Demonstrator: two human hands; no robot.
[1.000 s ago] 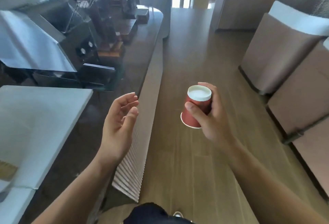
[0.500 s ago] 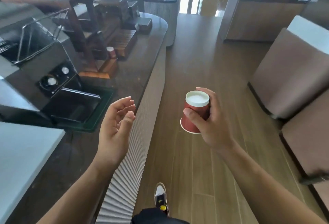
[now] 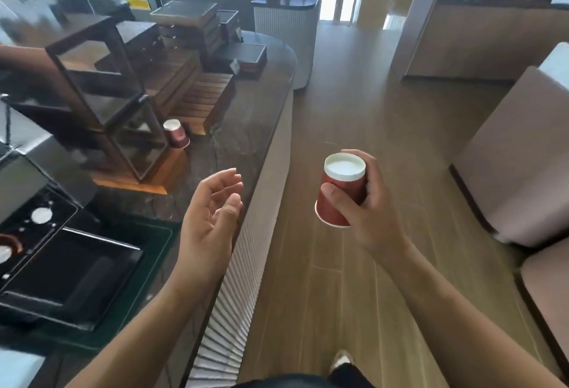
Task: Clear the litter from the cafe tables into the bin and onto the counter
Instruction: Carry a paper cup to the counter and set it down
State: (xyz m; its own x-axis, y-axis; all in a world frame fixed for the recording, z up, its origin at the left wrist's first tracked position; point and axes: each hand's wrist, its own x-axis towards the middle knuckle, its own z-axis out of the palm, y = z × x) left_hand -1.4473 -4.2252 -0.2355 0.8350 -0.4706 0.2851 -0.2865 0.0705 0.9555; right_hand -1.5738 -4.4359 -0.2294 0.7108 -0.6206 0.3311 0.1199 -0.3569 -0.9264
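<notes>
My right hand (image 3: 369,206) grips a red paper cup (image 3: 338,196) upside down, its white base facing up, above the wooden floor beside the counter. My left hand (image 3: 212,218) hovers empty over the edge of the dark counter (image 3: 246,141), palm turned inward, fingers relaxed. A second red paper cup (image 3: 176,133) stands inverted on the counter further ahead, next to a glass display case (image 3: 123,129).
The counter holds a black machine with a drip tray (image 3: 67,270), wooden risers (image 3: 203,101) and dark boxes (image 3: 240,58). Its ribbed white front (image 3: 246,264) runs along my left. Beige sofas (image 3: 508,166) line the right. A wooden floor aisle (image 3: 354,95) leads ahead.
The view has moved forward along the counter; the second cup and the display case are nearer. My right hand still holds the cup, my left hand stays open at the counter edge.
</notes>
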